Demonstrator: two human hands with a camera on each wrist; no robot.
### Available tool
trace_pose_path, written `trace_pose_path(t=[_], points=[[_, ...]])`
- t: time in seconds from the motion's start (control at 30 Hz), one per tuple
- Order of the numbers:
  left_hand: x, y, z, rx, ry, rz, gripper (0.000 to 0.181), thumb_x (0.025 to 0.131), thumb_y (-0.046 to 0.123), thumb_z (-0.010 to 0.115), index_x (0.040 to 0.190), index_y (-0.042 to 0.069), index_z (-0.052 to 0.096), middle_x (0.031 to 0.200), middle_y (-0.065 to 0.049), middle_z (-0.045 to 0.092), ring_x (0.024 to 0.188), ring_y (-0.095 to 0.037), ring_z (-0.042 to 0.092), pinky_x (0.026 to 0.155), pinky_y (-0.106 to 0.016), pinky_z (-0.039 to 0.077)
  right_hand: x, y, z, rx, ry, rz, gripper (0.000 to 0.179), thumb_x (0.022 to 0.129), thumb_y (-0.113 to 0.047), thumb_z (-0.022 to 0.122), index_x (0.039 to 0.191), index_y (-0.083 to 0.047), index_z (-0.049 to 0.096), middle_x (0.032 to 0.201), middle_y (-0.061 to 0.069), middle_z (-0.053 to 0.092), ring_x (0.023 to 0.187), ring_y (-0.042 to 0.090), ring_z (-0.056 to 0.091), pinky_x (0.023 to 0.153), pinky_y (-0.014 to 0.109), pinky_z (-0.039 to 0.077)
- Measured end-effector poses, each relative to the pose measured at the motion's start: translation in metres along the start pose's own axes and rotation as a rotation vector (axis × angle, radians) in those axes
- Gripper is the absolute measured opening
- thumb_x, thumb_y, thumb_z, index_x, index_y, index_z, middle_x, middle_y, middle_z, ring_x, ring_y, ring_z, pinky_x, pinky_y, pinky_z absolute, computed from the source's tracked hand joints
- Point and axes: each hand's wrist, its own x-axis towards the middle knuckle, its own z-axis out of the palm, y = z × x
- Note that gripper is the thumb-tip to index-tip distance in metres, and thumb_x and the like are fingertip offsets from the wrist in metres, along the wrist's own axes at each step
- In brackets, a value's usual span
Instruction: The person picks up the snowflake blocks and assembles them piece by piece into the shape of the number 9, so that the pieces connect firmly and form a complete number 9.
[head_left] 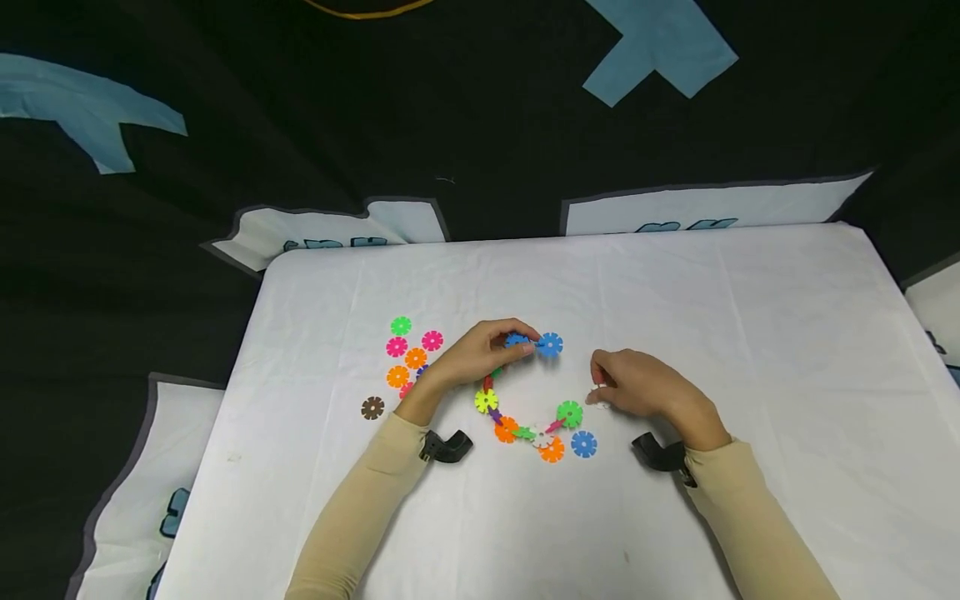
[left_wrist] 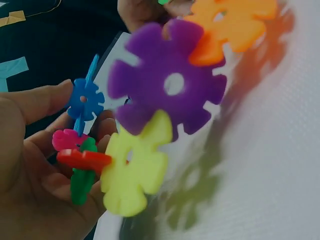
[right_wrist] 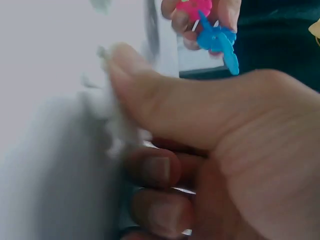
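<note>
My left hand grips a curved chain of slotted flower-shaped plastic discs near its blue end. A blue disc sticks out past the fingertips. In the left wrist view, pink, green, red, yellow, purple and orange discs are interlocked along the chain. It curves round to a green disc at its other end. To the right, my right hand pinches a white disc between thumb and fingers, just over the table; that disc is blurred in the right wrist view.
Several loose discs, among them a pink one and a brown one, lie left of the left hand. A blue disc lies below the chain's green end. An orange disc touches or overlaps the chain. White cloth covers the table.
</note>
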Motion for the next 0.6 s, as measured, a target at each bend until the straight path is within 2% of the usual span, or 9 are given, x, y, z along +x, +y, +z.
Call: trace_pose_path(t=[0.17,0.27,0.43,0.6], points=[[-0.001,0.000,0.003,0.026,0.050,-0.042,0.018,0.098,0.025,0.061,0.112,0.015,0.067,0.096,-0.006,0.062,0.068,-0.026,0.055,0.062,-0.025,0.047,0.003,0.007,0.002,0.020,0.123,0.024,0.025,0.091,-0.027,0.070,0.091,-0.009,0.052,0.066,-0.001,0.047,0.061,0.012,0.045,0.059,0.026,0.037],[0.000,0.001,0.006,0.007,0.056,-0.030,0.022,0.098,0.021,0.061,0.118,0.014,0.064,0.100,-0.006,0.063,0.067,-0.027,0.055,0.061,-0.025,0.048,0.005,0.010,0.003,0.047,0.160,-0.012,0.020,0.092,-0.020,0.069,0.096,-0.008,0.053,0.066,-0.001,0.048,0.060,0.012,0.045,0.059,0.026,0.037],[0.001,0.001,0.009,0.001,0.050,0.048,0.040,0.099,0.011,0.058,0.139,0.014,0.053,0.108,-0.010,0.063,0.064,-0.025,0.053,0.059,-0.026,0.049,0.008,0.010,0.005,0.084,0.197,-0.101,0.017,0.091,-0.007,0.067,0.105,-0.006,0.058,0.073,-0.002,0.052,0.062,0.010,0.045,0.060,0.025,0.038],[0.000,0.002,0.011,0.059,0.057,0.061,0.041,0.100,0.013,0.055,0.140,0.021,0.054,0.109,-0.006,0.059,0.061,-0.021,0.052,0.056,-0.026,0.050,0.011,0.005,0.005,0.083,0.236,-0.142,0.013,0.092,-0.004,0.064,0.104,-0.007,0.062,0.074,-0.003,0.056,0.064,0.009,0.047,0.061,0.024,0.041]])
